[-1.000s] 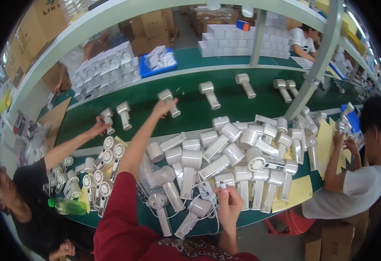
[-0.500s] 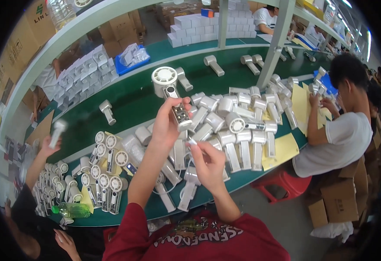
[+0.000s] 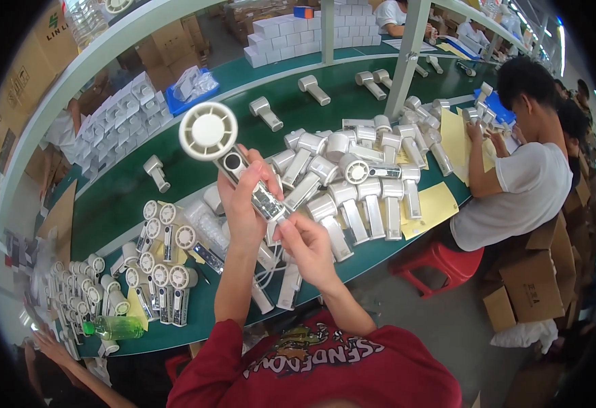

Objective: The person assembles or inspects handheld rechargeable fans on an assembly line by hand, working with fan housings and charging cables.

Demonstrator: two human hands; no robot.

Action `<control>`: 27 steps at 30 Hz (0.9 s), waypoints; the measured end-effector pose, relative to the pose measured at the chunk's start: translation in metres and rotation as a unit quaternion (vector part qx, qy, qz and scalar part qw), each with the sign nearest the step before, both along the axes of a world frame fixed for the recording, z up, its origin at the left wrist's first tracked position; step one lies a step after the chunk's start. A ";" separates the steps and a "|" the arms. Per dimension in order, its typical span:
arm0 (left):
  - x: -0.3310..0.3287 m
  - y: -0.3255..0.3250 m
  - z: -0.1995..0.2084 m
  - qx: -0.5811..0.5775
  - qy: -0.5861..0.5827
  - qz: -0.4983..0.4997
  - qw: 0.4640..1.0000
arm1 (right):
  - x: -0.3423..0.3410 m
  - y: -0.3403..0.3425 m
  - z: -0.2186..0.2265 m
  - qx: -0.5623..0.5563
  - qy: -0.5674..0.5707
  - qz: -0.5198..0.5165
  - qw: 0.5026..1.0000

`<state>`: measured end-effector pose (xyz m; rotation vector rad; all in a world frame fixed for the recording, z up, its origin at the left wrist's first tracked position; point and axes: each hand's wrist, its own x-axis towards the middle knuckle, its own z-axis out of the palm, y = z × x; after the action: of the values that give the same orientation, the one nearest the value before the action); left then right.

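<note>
My left hand (image 3: pixel 243 200) is wrapped round a white handheld fan (image 3: pixel 211 132), its round grille facing up and its handle slanting down to the right. The handle has a dark oval panel and a bare section with electronic parts showing. At the handle's lower end, my right hand (image 3: pixel 309 249) pinches the plug of a white cable (image 3: pixel 264 277). The fingers hide the plug's tip, so I cannot tell whether it sits in the fan. Loops of the cable hang below, over the green bench.
Many silvery-white fans (image 3: pixel 342 194) lie piled right of my hands, some on yellow sheets (image 3: pixel 437 209). More fans (image 3: pixel 160 275) stand at left by a green bottle (image 3: pixel 114 328). Beyond runs a green conveyor (image 3: pixel 226 126) carrying fans. A co-worker (image 3: pixel 515 170) sits at right.
The fan has come nearer, its head tilting to the left. My right hand has brought the cable plug up against the handle's lower end. The neighbour's hand at left has moved down.
</note>
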<state>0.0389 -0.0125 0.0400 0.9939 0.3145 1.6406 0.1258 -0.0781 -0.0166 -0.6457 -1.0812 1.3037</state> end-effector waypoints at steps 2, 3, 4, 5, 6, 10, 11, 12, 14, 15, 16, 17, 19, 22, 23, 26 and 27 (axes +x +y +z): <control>-0.003 0.002 -0.003 -0.011 0.008 -0.012 1.000 | -0.006 -0.001 -0.006 0.001 -0.001 -0.004 1.000; -0.003 0.000 -0.003 -0.017 0.021 -0.024 0.999 | -0.007 -0.004 -0.007 0.007 0.004 -0.008 1.000; -0.003 0.003 -0.005 -0.007 0.015 -0.036 0.999 | -0.009 -0.003 -0.006 0.010 0.014 -0.018 1.000; -0.001 0.000 -0.006 -0.009 0.017 -0.033 0.999 | -0.006 -0.006 -0.006 0.008 0.015 -0.015 1.000; -0.003 -0.001 -0.007 -0.014 0.017 -0.032 0.999 | -0.007 -0.007 -0.006 0.004 0.012 -0.009 1.000; -0.005 -0.002 -0.012 -0.020 0.083 -0.007 0.996 | -0.013 -0.008 -0.011 -0.006 0.012 -0.018 1.000; -0.007 -0.002 -0.012 -0.024 0.109 0.000 0.994 | -0.013 -0.006 -0.011 -0.003 0.013 -0.016 1.000; -0.008 -0.004 -0.012 -0.029 0.118 0.004 0.993 | -0.012 -0.006 -0.011 -0.001 0.000 -0.035 0.999; -0.004 -0.004 -0.008 -0.030 0.125 0.061 0.990 | -0.009 -0.003 -0.011 -0.011 -0.009 -0.046 0.999; -0.002 -0.003 -0.006 -0.034 0.130 0.115 0.984 | -0.008 0.000 -0.010 -0.008 -0.010 -0.046 0.999; -0.008 0.005 -0.013 0.013 0.184 0.156 0.970 | -0.007 0.003 -0.010 0.015 -0.030 -0.066 0.997; -0.010 0.004 -0.012 0.016 0.183 0.157 0.970 | -0.006 0.005 -0.010 0.037 -0.050 -0.086 0.994; -0.011 -0.001 -0.013 -0.012 0.168 0.097 0.981 | -0.004 0.005 -0.018 0.027 -0.053 -0.074 0.995; -0.016 0.001 -0.018 -0.035 0.130 0.043 0.990 | -0.008 0.003 -0.023 0.030 -0.088 -0.077 0.993; -0.018 0.001 -0.018 -0.049 0.102 0.007 0.994 | -0.010 0.004 -0.021 0.015 -0.071 -0.071 0.995; -0.017 -0.001 -0.014 -0.020 0.136 0.011 0.990 | -0.007 0.005 -0.020 -0.018 -0.040 -0.072 0.996; -0.016 0.000 -0.014 -0.004 0.153 0.015 0.988 | -0.003 0.007 -0.022 -0.024 -0.016 -0.066 0.997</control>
<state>0.0230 -0.0122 0.0263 1.2416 0.5444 1.5111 0.1226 -0.0714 -0.0389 -0.7648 -1.0183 1.2121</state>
